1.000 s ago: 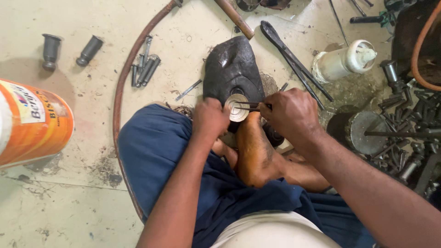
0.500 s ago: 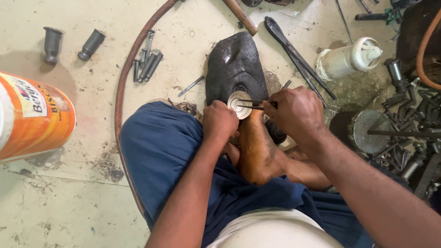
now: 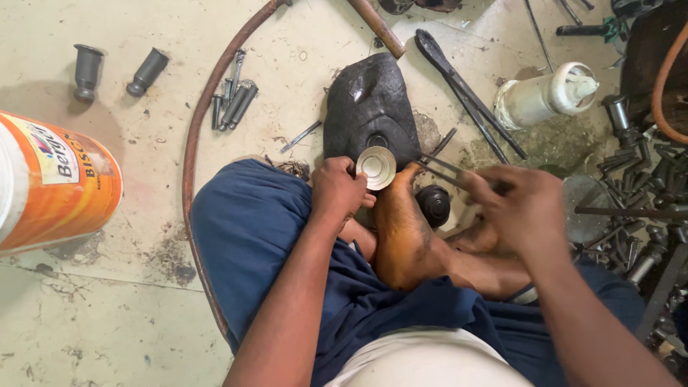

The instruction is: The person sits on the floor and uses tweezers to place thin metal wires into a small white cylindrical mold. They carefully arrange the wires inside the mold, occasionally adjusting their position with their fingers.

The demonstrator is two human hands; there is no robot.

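Note:
My left hand [image 3: 340,190] holds a small round metal cup [image 3: 376,167] against the near edge of a black iron block [image 3: 370,108] on the floor. My right hand [image 3: 517,204], blurred with motion, grips a thin metal tool [image 3: 438,170] whose tips point toward the cup but are clear of it. My bare foot [image 3: 401,233] rests between the two hands, next to a black round knob [image 3: 433,203]. I sit on the floor in blue trousers.
An orange and white paint bucket [image 3: 50,183] stands at the left. A rusty hose [image 3: 202,115] curves across the floor. Bolts [image 3: 233,100], two dark sleeves [image 3: 115,70], long black tongs [image 3: 466,89], a white plastic bottle [image 3: 548,94] and a heap of scrap metal parts [image 3: 634,186] lie around.
My right hand has drawn the thin tool back to the right, away from the metal cup. The left hand still holds the cup at the block.

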